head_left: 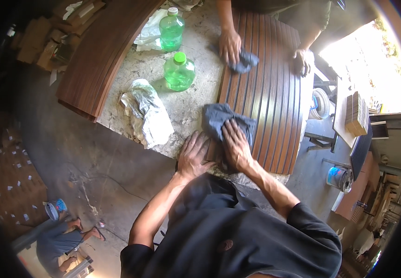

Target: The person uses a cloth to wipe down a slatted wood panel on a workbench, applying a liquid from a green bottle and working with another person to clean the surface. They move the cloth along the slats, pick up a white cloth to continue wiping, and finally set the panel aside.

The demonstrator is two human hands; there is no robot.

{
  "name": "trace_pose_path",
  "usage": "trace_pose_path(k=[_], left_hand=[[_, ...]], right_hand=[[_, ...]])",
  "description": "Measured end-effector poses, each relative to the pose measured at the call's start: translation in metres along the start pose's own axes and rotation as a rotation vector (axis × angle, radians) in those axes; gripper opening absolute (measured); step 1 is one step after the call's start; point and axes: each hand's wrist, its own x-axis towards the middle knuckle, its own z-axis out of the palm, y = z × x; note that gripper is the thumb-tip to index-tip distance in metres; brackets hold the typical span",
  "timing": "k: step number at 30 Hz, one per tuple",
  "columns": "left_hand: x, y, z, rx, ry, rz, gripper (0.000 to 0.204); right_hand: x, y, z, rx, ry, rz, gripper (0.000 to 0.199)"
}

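A slatted brown wood panel [274,92] with dark grooves lies on a worn pale tabletop [199,60]. My right hand [236,144] holds a grey cloth [216,118] under its palm and presses it onto the near end of the panel. The cloth bunches out past the fingertips. Flat at the panel's near left corner rests my left hand [192,155], fingers spread, nothing in it. Across the table a co-worker's hand [230,45] presses another grey cloth [244,61] on the far part of this panel, and their other hand [304,61] is at its right edge.
Left of the panel stand two bottles of green liquid [179,74], beside a crumpled white cloth [147,113]. Stacked brown boards [103,55] overhang the table's left side. Buckets [339,178] stand on the floor at right. Another person [59,245] sits low at bottom left.
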Motion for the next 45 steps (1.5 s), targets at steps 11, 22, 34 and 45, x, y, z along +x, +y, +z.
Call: trace_pose_path(k=[11,22,34,45], left_hand=[[-0.003,-0.007,0.008,0.036,-0.053,-0.021,0.074],[0.004,-0.002,0.009,0.12,-0.052,0.094,0.072],[0.01,-0.003,0.02,0.123,-0.022,0.15,0.074],[0.003,-0.006,0.01,0.153,-0.014,0.109,0.075]], right_hand=[[-0.014,-0.003,0.017,0.098,0.002,-0.086,0.057],[0.005,0.014,-0.012,-0.011,0.19,0.092,0.052],[-0.053,0.132,-0.054,-0.112,0.438,0.4,0.053],[-0.112,0.039,-0.026,-0.093,0.255,0.356,0.051]])
